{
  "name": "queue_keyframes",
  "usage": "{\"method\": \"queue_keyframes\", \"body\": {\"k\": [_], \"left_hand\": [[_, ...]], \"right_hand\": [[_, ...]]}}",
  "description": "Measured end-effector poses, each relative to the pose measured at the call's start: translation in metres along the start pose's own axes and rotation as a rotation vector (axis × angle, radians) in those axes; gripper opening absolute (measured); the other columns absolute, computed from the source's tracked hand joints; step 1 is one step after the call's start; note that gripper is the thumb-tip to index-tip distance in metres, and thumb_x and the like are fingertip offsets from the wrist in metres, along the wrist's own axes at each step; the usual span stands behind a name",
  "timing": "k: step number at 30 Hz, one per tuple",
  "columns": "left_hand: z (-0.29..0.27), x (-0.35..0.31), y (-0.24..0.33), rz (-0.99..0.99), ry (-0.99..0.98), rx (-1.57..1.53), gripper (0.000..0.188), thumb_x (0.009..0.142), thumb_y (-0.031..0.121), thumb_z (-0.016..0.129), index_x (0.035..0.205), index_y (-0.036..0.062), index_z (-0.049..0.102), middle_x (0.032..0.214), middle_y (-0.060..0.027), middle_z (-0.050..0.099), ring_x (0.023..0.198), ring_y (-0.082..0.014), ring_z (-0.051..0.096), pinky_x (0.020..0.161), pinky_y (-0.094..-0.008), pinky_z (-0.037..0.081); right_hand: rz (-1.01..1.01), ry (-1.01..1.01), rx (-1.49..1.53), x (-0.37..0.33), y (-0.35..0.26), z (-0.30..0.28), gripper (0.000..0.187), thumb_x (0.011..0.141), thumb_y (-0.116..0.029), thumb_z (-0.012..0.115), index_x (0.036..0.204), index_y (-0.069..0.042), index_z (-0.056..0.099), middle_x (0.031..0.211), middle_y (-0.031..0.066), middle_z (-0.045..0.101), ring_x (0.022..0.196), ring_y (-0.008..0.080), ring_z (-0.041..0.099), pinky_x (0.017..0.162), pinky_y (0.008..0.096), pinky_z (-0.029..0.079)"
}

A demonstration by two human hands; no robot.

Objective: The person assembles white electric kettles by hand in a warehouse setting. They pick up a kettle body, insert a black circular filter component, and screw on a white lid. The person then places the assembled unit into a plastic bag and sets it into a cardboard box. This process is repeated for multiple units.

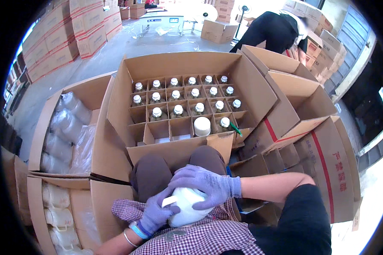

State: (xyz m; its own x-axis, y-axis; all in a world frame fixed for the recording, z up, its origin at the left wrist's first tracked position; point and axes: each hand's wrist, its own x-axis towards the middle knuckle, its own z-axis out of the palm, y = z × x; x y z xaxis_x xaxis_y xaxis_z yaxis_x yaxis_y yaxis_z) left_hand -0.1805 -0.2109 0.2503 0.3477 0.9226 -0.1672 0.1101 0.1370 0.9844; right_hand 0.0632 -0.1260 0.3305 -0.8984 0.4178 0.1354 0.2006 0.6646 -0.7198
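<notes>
In my lap, a white plastic jug with a loop handle [189, 208] is held between both hands, tilted on its side. My left hand [156, 213], in a purple glove, closes round its handle side. My right hand [206, 182], also gloved, wraps over its top with bent fingers. Just beyond my knees stands an open carton [157, 151] with cardboard dividers. Several clear bottles with white caps [178, 109] stand upright in its compartments. A larger white rounded top [202, 126] fills one near compartment, and a green tool [235, 129] sticks up beside it.
At my left are a carton of plastic-wrapped clear containers [57, 146] and one of white handled jugs [59, 216]. Open cartons [302, 123] crowd my right. Another person [270, 29] bends over at the back right. Stacked boxes [55, 38] stand far left.
</notes>
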Motion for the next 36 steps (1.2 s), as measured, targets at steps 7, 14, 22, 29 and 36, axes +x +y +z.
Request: {"method": "queue_keyframes", "body": {"k": [7, 14, 22, 29, 36], "left_hand": [[0.001, 0.007, 0.016, -0.005, 0.221, -0.345, 0.081, 0.083, 0.024, 0.079, 0.146, -0.0089, 0.041, 0.125, -0.0133, 0.066, 0.111, -0.0197, 0.064, 0.097, -0.0312, 0.05], [-0.075, 0.024, 0.007, 0.279, -0.005, -1.196, 0.043, 0.106, 0.039, 0.046, 0.132, 0.0074, 0.056, 0.099, -0.0011, 0.068, 0.075, -0.0066, 0.061, 0.067, -0.0247, 0.053], [-0.081, 0.058, 0.045, 0.47, 0.199, -1.566, 0.052, 0.094, 0.053, 0.062, 0.124, 0.011, 0.063, 0.063, 0.0061, 0.055, 0.044, -0.0048, 0.03, 0.052, -0.0217, 0.04], [-0.03, 0.084, 0.097, 0.215, 0.453, -1.392, 0.062, 0.095, 0.054, 0.062, 0.135, 0.0077, 0.058, 0.101, -0.0031, 0.072, 0.049, -0.005, 0.038, 0.059, -0.0194, 0.046], [-0.029, 0.051, 0.051, 0.531, 0.267, -0.812, 0.053, 0.101, 0.046, 0.054, 0.138, 0.007, 0.051, 0.113, -0.0051, 0.062, 0.086, -0.0152, 0.053, 0.078, -0.0317, 0.053]], "right_hand": [[0.661, 0.35, -0.602, 0.051, 0.119, -0.056, 0.052, 0.082, -0.036, 0.074, 0.122, -0.005, 0.062, 0.119, 0.0175, 0.064, 0.11, 0.0353, 0.062, 0.093, 0.0452, 0.052], [1.028, 0.217, -0.857, 0.032, 0.24, -0.073, 0.067, 0.072, -0.032, 0.077, 0.132, -0.012, 0.054, 0.126, 0.0205, 0.055, 0.121, 0.0356, 0.055, 0.096, 0.0446, 0.05], [0.491, 0.771, -0.414, 0.014, 0.162, -0.095, 0.075, 0.064, -0.029, 0.084, 0.129, -0.009, 0.053, 0.118, 0.0188, 0.057, 0.117, 0.036, 0.057, 0.1, 0.0428, 0.049], [-0.336, 0.78, -0.643, 0.029, 0.018, -0.042, 0.069, 0.071, -0.022, 0.083, 0.133, -0.012, 0.055, 0.131, 0.0178, 0.045, 0.12, 0.0413, 0.053, 0.101, 0.0475, 0.048], [0.211, 0.729, 1.004, 0.024, 0.048, 0.028, 0.064, 0.1, -0.062, 0.034, 0.131, -0.011, 0.056, 0.102, 0.0114, 0.07, 0.078, 0.0252, 0.071, 0.052, 0.0357, 0.058]]}}
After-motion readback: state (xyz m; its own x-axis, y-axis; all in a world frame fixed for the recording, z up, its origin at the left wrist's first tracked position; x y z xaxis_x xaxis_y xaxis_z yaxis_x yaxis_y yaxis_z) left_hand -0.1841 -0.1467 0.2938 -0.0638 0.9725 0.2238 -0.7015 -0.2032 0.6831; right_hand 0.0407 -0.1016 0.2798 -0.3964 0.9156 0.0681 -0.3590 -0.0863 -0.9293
